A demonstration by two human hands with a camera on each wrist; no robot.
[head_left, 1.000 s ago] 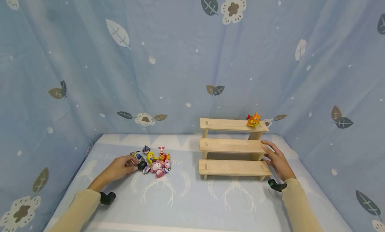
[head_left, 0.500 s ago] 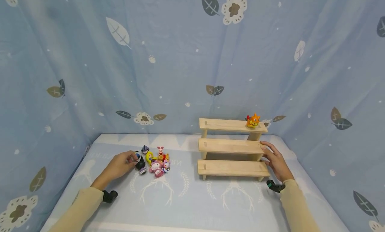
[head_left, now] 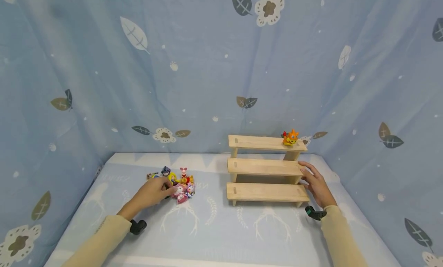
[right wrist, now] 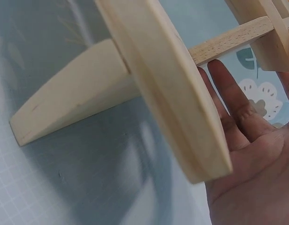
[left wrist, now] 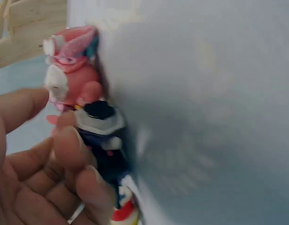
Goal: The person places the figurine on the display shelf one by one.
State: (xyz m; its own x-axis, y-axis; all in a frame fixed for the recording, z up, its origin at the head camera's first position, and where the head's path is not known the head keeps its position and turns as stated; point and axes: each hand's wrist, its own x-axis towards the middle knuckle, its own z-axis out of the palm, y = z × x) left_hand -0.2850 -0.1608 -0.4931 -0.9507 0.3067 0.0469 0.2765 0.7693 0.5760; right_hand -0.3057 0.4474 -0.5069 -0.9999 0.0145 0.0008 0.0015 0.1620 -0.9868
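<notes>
My left hand (head_left: 150, 193) hovers low over the cluster of small figurines at the table's left, thumb spread from the fingers. Its thumb is close to a pink figurine (left wrist: 76, 70) with white and teal parts. Beside the fingers lies a dark figurine (left wrist: 109, 152) with a white and black top; the left wrist view is blurred, so contact is unclear. At the right, my right hand (head_left: 316, 186) touches the end of a three-tier wooden display stand (head_left: 266, 167), its fairly straight fingers against a strut (right wrist: 233, 41). An orange figurine (head_left: 290, 137) stands on the top tier.
Around the left hand are a yellow figurine (head_left: 172, 177), a small pink one (head_left: 184, 172) and a dark blue one (head_left: 166, 171). A patterned cloth (head_left: 214, 232) covers the table, and blue curtains (head_left: 207, 67) surround it.
My left hand has moved right across the figurines, from the dark one at the cluster's left edge to beside the pink one. The right hand stays at the stand.
</notes>
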